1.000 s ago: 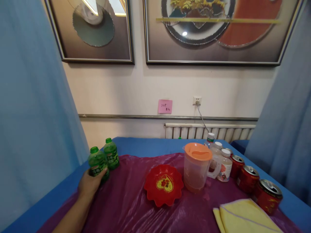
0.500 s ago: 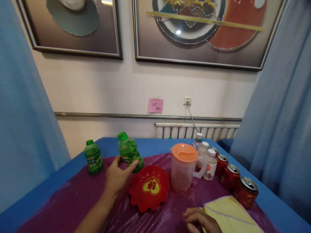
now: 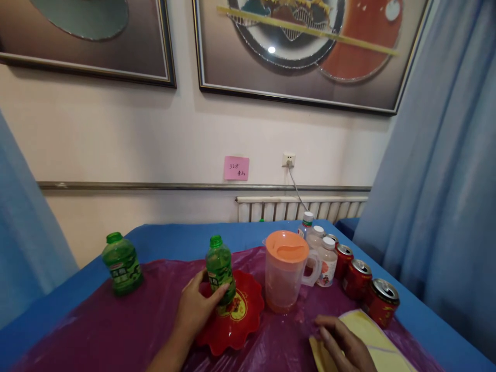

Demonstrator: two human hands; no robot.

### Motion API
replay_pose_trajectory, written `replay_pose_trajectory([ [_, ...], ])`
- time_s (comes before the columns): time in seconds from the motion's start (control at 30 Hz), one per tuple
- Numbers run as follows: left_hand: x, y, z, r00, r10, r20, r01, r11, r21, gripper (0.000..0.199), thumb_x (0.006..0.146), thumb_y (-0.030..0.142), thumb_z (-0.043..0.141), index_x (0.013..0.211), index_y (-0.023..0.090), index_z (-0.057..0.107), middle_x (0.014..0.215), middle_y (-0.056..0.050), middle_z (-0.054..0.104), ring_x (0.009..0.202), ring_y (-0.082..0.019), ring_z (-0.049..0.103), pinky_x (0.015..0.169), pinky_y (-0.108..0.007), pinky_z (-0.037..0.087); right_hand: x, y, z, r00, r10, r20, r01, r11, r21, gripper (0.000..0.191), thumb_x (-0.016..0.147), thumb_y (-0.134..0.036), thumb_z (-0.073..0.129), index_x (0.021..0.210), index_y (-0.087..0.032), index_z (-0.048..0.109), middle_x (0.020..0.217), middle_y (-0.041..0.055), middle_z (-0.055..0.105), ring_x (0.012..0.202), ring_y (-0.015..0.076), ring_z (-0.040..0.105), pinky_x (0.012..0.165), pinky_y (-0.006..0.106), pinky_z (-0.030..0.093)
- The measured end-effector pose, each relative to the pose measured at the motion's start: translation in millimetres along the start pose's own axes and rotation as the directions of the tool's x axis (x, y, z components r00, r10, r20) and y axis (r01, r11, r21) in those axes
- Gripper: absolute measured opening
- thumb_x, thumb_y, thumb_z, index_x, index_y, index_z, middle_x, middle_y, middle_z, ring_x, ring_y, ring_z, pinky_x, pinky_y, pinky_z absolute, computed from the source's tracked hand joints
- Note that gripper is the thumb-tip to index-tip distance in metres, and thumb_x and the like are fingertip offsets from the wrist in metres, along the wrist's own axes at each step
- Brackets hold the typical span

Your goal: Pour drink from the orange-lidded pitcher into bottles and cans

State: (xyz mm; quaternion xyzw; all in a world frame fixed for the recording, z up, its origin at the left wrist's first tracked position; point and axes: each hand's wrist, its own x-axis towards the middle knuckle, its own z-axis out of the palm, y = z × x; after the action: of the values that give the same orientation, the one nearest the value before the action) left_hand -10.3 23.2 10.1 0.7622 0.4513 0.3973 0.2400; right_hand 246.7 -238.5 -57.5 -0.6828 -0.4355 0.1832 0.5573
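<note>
A green plastic bottle (image 3: 219, 264) stands almost upright in my left hand (image 3: 199, 305), fingers and thumb wrapped round its lower half. Its base is over the red scalloped plate (image 3: 250, 321), which has a yellow heart design; I cannot tell whether they touch. To the left, a second green bottle (image 3: 122, 267) stands on the tabletop. My right hand (image 3: 344, 345) is low in the frame at the yellow cloth (image 3: 368, 330), fingers loosely bent and apart, with nothing visible in them. A clear jug (image 3: 283, 287) with an orange lid stands right of the plate.
Behind the jug's handle are several white-capped bottles (image 3: 326, 266). A row of red drink cans (image 3: 382, 305) runs down the right side. Purple plastic sheeting (image 3: 127, 330) covers part of the blue tablecloth (image 3: 170, 237). Blue curtains (image 3: 434, 206) hang at both sides.
My left hand has brought the bottle right and down over the plate, turning it from tilted to nearly upright. My right hand has shifted right over the cloth. The camera view has turned slightly.
</note>
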Motion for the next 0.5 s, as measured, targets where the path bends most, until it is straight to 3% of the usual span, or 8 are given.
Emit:
replay_pose_trajectory([
  [0.1, -1, -7, 0.8, 0.999, 0.032, 0.001, -0.032, 0.997, 0.071, 0.058, 0.066, 0.058, 0.073, 0.109, 0.020, 0.069, 0.110, -0.013, 0.076, 0.103, -0.035, 0.070, 0.093, -0.047, 0.053, 22, -12, -3, 0.992, 0.010, -0.125, -0.005, 0.999, 0.035, 0.045, 0.086, -0.062, 0.058, 0.104, -0.023, 0.072, 0.108, 0.0098, 0.076, 0.102, 0.0263, 0.072, 0.086, 0.031, 0.058],
  [0.3, -8, -12, 8.0, 0.993, 0.115, 0.023, -0.117, 0.976, 0.182, 0.059, 0.069, 0.057, 0.073, 0.117, 0.023, 0.069, 0.110, -0.010, 0.076, 0.105, -0.035, 0.068, 0.098, -0.050, 0.049, 79, -19, 2, 0.923, 0.021, -0.384, 0.022, 0.994, 0.107, 0.055, 0.085, -0.061, 0.060, 0.120, -0.018, 0.058, 0.126, 0.0148, 0.067, 0.117, 0.0294, 0.064, 0.098, 0.041, 0.052],
  [0.4, -11, -15, 11.1, 0.990, 0.133, 0.045, -0.139, 0.972, 0.191, 0.059, 0.072, 0.057, 0.072, 0.120, 0.024, 0.068, 0.112, -0.010, 0.075, 0.105, -0.033, 0.067, 0.098, -0.050, 0.048, 104, -16, 1, 0.897, 0.047, -0.439, -0.003, 0.995, 0.101, 0.065, 0.081, -0.066, 0.060, 0.122, -0.016, 0.056, 0.132, 0.0186, 0.062, 0.120, 0.0327, 0.061, 0.100, 0.045, 0.049],
  [0.5, -12, -19, 12.3, 0.991, 0.128, 0.040, -0.133, 0.973, 0.187, 0.060, 0.072, 0.056, 0.072, 0.121, 0.023, 0.067, 0.113, -0.010, 0.075, 0.105, -0.033, 0.067, 0.097, -0.051, 0.049, 120, -17, -2, 0.906, 0.049, -0.421, -0.010, 0.995, 0.095, 0.069, 0.080, -0.069, 0.059, 0.124, -0.015, 0.058, 0.134, 0.0199, 0.061, 0.121, 0.0344, 0.059, 0.101, 0.047, 0.048],
])
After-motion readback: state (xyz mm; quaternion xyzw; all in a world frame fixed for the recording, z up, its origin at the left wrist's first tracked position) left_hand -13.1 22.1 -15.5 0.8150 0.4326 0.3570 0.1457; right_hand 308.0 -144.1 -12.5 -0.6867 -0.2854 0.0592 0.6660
